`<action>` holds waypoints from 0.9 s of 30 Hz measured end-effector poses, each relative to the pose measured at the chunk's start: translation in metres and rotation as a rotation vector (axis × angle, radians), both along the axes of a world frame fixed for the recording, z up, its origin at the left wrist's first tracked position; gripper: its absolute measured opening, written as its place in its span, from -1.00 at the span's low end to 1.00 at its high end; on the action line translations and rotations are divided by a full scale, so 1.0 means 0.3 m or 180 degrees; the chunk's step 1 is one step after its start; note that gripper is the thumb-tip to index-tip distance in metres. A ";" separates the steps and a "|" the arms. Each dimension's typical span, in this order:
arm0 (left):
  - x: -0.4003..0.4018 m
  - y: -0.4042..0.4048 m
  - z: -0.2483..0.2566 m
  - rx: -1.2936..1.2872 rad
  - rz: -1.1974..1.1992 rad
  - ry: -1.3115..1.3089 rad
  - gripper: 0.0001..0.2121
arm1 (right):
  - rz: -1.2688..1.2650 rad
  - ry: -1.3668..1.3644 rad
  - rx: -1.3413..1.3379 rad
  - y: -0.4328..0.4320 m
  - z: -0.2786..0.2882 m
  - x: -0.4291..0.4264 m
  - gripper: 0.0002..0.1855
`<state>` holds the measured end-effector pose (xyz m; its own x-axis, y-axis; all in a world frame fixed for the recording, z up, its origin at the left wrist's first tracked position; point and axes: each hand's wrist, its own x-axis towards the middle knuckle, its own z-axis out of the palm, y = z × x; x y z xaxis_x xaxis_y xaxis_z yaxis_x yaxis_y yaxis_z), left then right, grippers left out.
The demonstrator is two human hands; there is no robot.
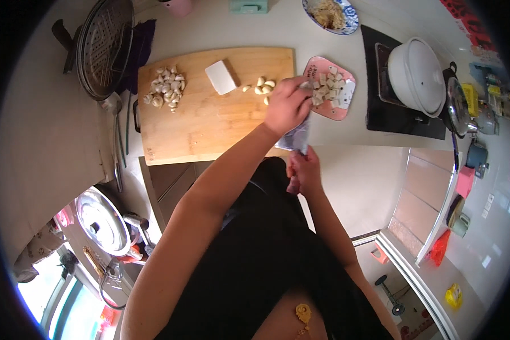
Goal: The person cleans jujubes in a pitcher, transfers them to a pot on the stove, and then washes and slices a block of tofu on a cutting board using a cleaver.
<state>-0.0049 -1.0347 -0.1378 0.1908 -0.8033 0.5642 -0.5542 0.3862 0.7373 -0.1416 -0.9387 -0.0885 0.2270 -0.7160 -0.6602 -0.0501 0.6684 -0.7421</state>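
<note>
My right hand (304,172) grips the handle of a kitchen knife, probably a cleaver, in front of the counter edge. Its wide grey blade (295,137) points away from me, partly under my left hand (288,104). The fingers of that left hand bend over the near-left rim of a pink tray (342,112), beside pale diced cubes (329,87). Whether they pinch a cube or just touch the blade is unclear. On the bamboo cutting board (204,123) lie a white block (221,77), maybe tofu, a few peeled garlic cloves (263,87) and a heap of unpeeled garlic cloves (166,87).
Right of the tray, a white lidded pot (416,76) sits on a black cooktop (376,108). A blue-and-white bowl (350,19) of beige food stands behind. Perforated steamer pans (106,46) and long-handled utensils (118,144) flank the board's left side.
</note>
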 end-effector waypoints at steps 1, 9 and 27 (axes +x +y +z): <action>-0.050 -0.067 0.005 -0.0019 -0.0148 0.0054 -0.85 | -0.0217 0.0173 -0.0152 -0.025 0.011 -0.035 -0.94; -0.136 -0.332 -0.201 0.0811 -0.0789 -0.1004 -0.80 | -0.1278 0.0292 -0.0469 -0.126 0.067 -0.290 -0.90; 0.547 0.130 -0.131 0.2659 0.0371 -0.1886 -0.44 | 0.0918 0.0088 -0.0212 -0.034 -0.045 -0.034 -0.92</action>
